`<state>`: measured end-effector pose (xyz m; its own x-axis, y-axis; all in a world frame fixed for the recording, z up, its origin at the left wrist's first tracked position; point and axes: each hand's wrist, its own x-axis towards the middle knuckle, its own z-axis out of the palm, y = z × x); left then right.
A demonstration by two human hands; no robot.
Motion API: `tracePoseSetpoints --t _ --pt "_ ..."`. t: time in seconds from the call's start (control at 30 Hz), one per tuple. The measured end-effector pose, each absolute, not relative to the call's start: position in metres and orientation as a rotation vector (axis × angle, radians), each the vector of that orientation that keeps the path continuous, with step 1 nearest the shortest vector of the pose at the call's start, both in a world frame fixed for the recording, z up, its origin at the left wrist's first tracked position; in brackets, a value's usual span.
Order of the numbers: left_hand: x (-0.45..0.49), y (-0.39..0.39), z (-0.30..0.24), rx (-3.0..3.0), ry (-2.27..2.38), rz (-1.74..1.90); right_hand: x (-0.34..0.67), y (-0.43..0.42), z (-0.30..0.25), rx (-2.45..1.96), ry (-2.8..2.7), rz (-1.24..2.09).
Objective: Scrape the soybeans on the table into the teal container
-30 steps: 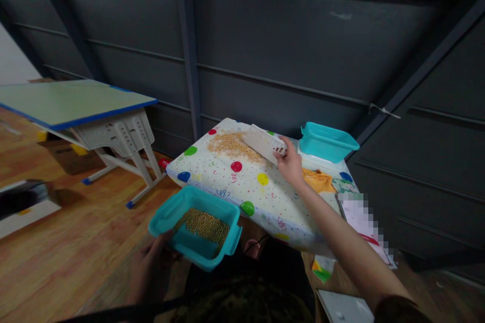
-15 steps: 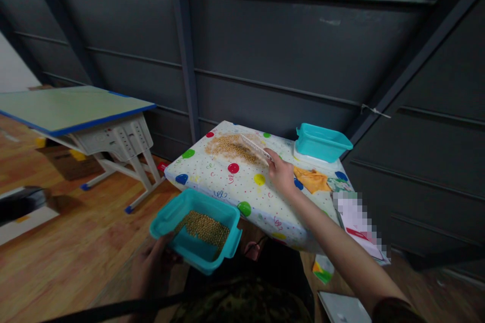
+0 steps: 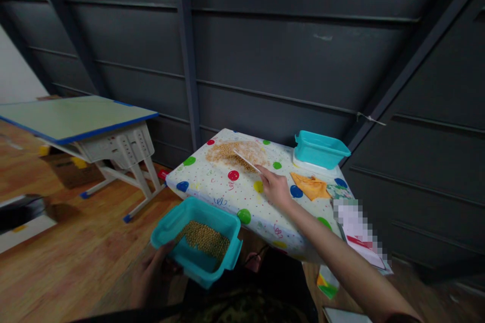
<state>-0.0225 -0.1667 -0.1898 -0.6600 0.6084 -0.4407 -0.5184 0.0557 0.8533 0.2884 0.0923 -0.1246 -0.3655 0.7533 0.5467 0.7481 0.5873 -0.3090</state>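
My right hand (image 3: pixel 276 189) is closed around one end of a thin white flat tool (image 3: pixel 246 160), seen nearly edge-on. Its far end reaches into a spread of yellowish beans, like soybeans (image 3: pixel 223 151), on the balloon-patterned tablecloth (image 3: pixel 212 181). A pale, dusty patch lies behind the tool. My left hand (image 3: pixel 155 267) grips the near left rim of a turquoise plastic tub (image 3: pixel 223 209), held tilted below the table's front edge. More beans (image 3: pixel 204 237) cover part of its bottom. The left fingers are partly hidden under the tub.
A second turquoise tub (image 3: pixel 322 149) stands on a white lid at the back right. An orange cloth (image 3: pixel 310 186) lies in front of it, with papers (image 3: pixel 359 232) at the right edge. A desk (image 3: pixel 83 116) stands left; a dark panelled wall (image 3: pixel 265 55) rises behind.
My right hand has moved slightly left and down with the white tool, now turned more edge-on. Behind it, a larger pale patch shows among the beans. The left hand still holds the tub.
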Motion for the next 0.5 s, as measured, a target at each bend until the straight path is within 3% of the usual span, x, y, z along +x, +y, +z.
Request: tracePoseSetpoints --t 0.5 --pt "-0.019 -0.169 -0.188 0.206 1.488 1.757 0.282 0.085 -0.11 -1.158 -2.103 0.018"
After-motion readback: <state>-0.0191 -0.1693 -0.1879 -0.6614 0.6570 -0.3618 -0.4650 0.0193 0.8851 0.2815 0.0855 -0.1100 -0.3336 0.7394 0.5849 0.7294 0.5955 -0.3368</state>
